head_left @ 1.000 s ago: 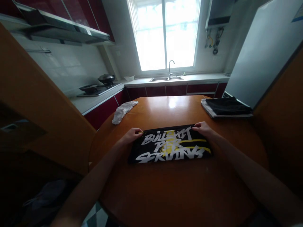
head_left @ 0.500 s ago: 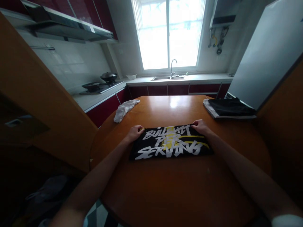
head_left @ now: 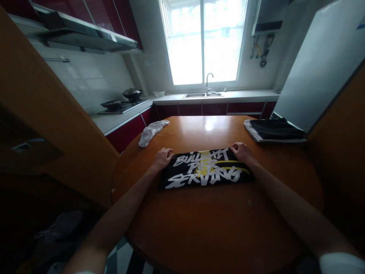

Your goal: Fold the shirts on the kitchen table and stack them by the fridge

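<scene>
A folded black shirt (head_left: 205, 169) lies flat on the wooden table (head_left: 211, 220) in front of me, with bold white lettering and yellow print facing up. My left hand (head_left: 164, 157) is at its far left corner, fingers curled down onto the cloth's edge. At the far right corner, my right hand (head_left: 241, 151) pinches the edge between thumb and fingers. The fold between the hands runs nearly straight, and the near edge rests on the tabletop.
A crumpled white cloth (head_left: 152, 132) lies at the table's far left edge. Folded dark and white clothes (head_left: 276, 129) are stacked at the far right. Beyond are a sink (head_left: 196, 95), a stove with pans (head_left: 122, 106) and a tall fridge (head_left: 316, 64).
The shirt's near edge has shifted slightly away from me. My left hand's fingers have shifted from a flat pinch to a more curled pose at the corner; my right hand stays at its corner.
</scene>
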### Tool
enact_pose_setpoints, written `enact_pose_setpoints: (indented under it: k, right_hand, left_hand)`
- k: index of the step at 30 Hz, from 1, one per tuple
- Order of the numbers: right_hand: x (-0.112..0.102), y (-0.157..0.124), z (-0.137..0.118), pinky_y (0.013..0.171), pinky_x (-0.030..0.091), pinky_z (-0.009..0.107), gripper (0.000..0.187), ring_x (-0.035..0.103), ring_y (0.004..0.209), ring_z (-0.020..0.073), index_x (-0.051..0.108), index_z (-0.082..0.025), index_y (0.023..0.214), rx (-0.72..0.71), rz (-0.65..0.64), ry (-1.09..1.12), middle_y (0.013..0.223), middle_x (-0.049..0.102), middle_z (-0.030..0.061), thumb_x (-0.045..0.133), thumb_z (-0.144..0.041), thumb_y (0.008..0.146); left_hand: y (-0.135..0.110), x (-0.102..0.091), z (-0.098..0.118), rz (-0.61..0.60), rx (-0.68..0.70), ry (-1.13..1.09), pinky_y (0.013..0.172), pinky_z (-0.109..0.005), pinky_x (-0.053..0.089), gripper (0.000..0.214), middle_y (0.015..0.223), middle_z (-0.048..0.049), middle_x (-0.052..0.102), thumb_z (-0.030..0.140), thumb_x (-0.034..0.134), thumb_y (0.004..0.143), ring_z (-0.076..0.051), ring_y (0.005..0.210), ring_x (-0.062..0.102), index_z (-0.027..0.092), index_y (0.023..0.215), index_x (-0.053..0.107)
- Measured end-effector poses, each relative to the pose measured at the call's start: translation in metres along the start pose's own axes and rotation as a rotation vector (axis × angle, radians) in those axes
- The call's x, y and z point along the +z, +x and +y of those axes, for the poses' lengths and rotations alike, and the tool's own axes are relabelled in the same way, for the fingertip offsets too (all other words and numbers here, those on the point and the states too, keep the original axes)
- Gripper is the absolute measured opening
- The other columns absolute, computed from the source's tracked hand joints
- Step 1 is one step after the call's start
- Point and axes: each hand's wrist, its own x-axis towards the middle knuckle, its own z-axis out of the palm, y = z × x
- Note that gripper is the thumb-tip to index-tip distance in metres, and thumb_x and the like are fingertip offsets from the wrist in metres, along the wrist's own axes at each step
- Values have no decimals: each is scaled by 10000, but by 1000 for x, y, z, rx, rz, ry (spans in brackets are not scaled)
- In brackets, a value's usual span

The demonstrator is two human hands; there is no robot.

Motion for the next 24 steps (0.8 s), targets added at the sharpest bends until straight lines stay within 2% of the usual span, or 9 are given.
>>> enact_pose_setpoints:
  k: [2, 4, 7, 9, 11, 14, 18, 24]
  right_hand:
    - [-6, -15, -16, 942, 471, 350, 292, 638, 1076, 264, 720, -134, 1120, -58, 75, -56, 1115, 712, 148, 541, -278, 940]
    - [-7, -38, -39, 1028, 430, 357, 362, 591, 1178, 267, 684, -133, 1217, -172, 91, -65, 1222, 674, 154, 458, -282, 975]
    - [6, -78, -73, 1133, 344, 351, 474, 499, 1318, 262, 584, -116, 1382, -371, -10, -72, 1426, 566, 157, 404, -322, 994]
    - [21, -100, -89, 1192, 256, 390, 549, 362, 1444, 279, 490, -87, 1471, -463, -117, -114, 1556, 435, 162, 385, -343, 997]
    - [34, -114, -96, 1213, 196, 450, 589, 259, 1504, 289, 424, -98, 1521, -492, -226, -159, 1610, 348, 153, 367, -371, 1002]
    - [43, -120, -98, 1217, 161, 496, 612, 214, 1524, 290, 389, -95, 1540, -480, -312, -186, 1626, 299, 164, 340, -392, 1007]
    - [42, -114, -99, 1219, 144, 518, 639, 188, 1531, 299, 350, -76, 1556, -459, -351, -175, 1636, 262, 174, 338, -385, 997]
    - [44, -105, -98, 1230, 116, 505, 637, 182, 1534, 277, 309, -57, 1569, -445, -363, -162, 1640, 257, 156, 317, -302, 980]
  left_hand:
    - [-8, -3, 18, 59, 87, 29, 1019, -424, 476, 355, 1193, -132, 668, 350, 548, 924, -289, 1143, 614, 170, 1205, 671]
    - [-21, 1, 46, 44, 225, 8, 1084, -420, 438, 394, 1304, -121, 634, 358, 484, 975, -276, 1233, 573, 179, 1296, 624]
    - [-44, 20, 90, -83, 401, -1, 1164, -394, 358, 466, 1475, -127, 533, 375, 382, 1029, -251, 1372, 479, 162, 1410, 546]
    - [-58, 36, 110, -183, 448, 57, 1198, -451, 295, 516, 1559, -138, 438, 396, 340, 1042, -275, 1459, 373, 161, 1482, 474]
    - [-68, 49, 117, -242, 451, 112, 1213, -512, 236, 544, 1609, -134, 357, 414, 307, 1050, -293, 1507, 279, 179, 1530, 410]
    - [-71, 56, 115, -283, 419, 153, 1216, -546, 195, 569, 1633, -135, 296, 431, 281, 1053, -303, 1527, 220, 179, 1556, 362]
    - [-58, 57, 118, -329, 427, 163, 1209, -543, 214, 590, 1636, -154, 279, 432, 263, 1054, -309, 1529, 209, 156, 1572, 325]
    - [-46, 67, 136, -277, 442, 191, 1217, -562, 191, 563, 1634, -138, 291, 317, 240, 1042, -293, 1533, 200, 119, 1557, 350]
